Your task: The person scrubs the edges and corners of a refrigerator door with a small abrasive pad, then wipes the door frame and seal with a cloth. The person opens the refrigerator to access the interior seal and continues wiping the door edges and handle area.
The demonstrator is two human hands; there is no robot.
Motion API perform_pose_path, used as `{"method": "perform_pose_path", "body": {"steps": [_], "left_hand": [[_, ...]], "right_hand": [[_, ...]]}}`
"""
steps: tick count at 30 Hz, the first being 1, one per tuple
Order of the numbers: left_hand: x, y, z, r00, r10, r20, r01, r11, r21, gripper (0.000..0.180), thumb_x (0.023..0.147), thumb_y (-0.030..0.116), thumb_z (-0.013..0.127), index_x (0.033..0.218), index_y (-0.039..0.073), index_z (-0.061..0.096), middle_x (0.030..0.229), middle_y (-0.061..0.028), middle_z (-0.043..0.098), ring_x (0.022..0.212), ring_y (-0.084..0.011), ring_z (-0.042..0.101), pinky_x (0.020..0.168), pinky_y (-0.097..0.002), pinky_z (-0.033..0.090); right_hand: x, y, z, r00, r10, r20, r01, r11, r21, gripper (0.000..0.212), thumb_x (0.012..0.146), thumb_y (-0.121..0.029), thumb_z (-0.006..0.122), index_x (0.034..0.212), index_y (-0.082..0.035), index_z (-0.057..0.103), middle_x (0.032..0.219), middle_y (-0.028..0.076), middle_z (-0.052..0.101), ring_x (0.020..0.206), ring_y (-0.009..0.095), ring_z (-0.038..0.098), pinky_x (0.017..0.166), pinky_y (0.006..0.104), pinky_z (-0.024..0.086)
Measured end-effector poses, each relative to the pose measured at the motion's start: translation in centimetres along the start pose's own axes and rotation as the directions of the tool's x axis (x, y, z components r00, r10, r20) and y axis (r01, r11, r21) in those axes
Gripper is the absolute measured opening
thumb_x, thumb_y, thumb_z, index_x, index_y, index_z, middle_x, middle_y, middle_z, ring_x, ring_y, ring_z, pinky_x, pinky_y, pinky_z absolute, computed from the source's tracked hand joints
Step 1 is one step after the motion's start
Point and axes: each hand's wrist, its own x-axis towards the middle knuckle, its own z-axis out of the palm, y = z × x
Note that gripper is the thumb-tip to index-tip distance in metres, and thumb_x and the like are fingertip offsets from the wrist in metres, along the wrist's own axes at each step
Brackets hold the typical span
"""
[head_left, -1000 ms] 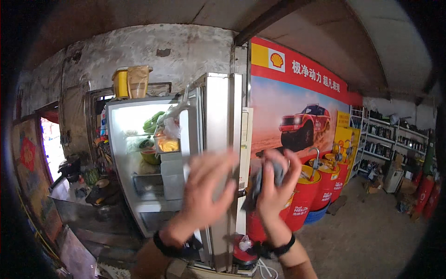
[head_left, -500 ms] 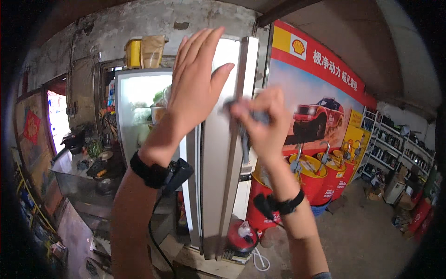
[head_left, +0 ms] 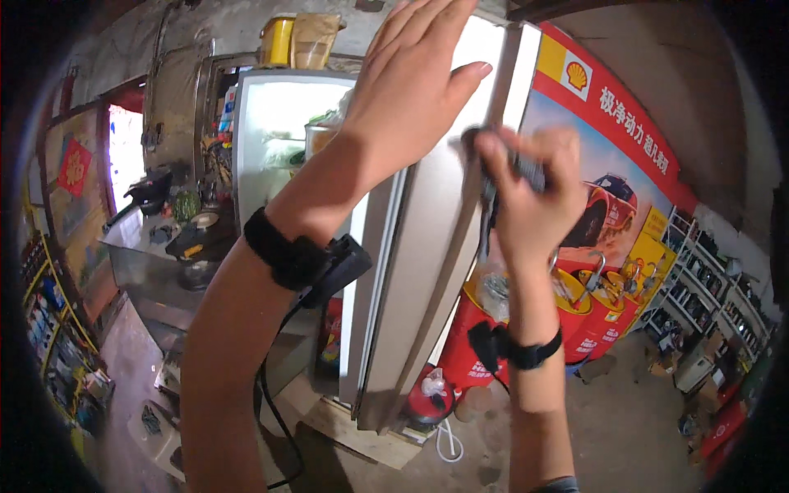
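Note:
A tall fridge door (head_left: pixel 427 255) stands swung open in front of me, its edge facing my hands. My left hand (head_left: pixel 415 86) is raised against the upper part of the door, fingers stretched out and thumb apart, holding nothing. My right hand (head_left: pixel 538 197) is closed around a dark grey cloth (head_left: pixel 486 226) at the door's outer edge. Part of the cloth hangs below the fist, and it is slightly blurred. Behind my left wrist the lit fridge interior (head_left: pixel 279 123) shows food on its shelves. Black bands with small devices circle both wrists.
Red drums with yellow tops (head_left: pixel 575 296) stand right of the door, before a large poster (head_left: pixel 633 140). At left are a cluttered counter (head_left: pixel 140 255) and a bottle shelf (head_left: pixel 57 320). A red round object (head_left: pixel 429 403) and a white hose (head_left: pixel 448 444) lie near the door's foot.
The view has tilted down and turned left, so the door and both hands appear farther right and higher. My right hand still grips the cloth at the door's edge; my left stays spread.

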Motion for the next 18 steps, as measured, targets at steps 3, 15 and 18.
{"method": "perform_pose_path", "body": {"steps": [3,15,18], "left_hand": [[0.1,0.3,-0.3,0.996,-0.039,0.075,0.039,0.999,-0.004,0.06,0.097,0.023,0.052,0.145,-0.005,0.03,0.147,-0.0262,0.036,0.14,-0.0397,0.029,0.117,-0.0457,0.023],[0.1,2.0,2.7,0.983,0.04,-0.178,-0.029,0.997,0.065,0.054,0.087,0.023,0.066,0.134,0.002,0.047,0.134,-0.0187,0.052,0.128,-0.0347,0.045,0.114,-0.0452,0.03],[0.2,2.4,3.4,0.982,0.031,-0.187,-0.02,0.998,0.061,0.055,0.086,0.022,0.068,0.134,0.003,0.047,0.132,-0.0167,0.053,0.127,-0.0334,0.047,0.116,-0.0461,0.028]], "right_hand": [[-8.6,-3.3,-1.7,0.998,-0.055,0.001,0.055,0.991,0.12,0.032,0.065,-0.011,0.088,0.079,-0.008,0.06,0.077,0.006,0.053,0.076,0.025,0.05,0.068,0.0372,0.042],[-14.9,-7.7,-2.5,0.981,0.16,-0.109,-0.188,0.923,-0.335,0.024,0.076,-0.003,0.077,0.098,-0.003,0.066,0.08,0.007,0.057,0.071,0.024,0.052,0.068,0.0333,0.041],[-16.2,-8.3,-2.4,0.989,0.144,-0.024,-0.142,0.908,-0.394,0.025,0.074,-0.011,0.079,0.088,-0.008,0.06,0.082,0.007,0.059,0.073,0.024,0.052,0.068,0.0368,0.038]]}}
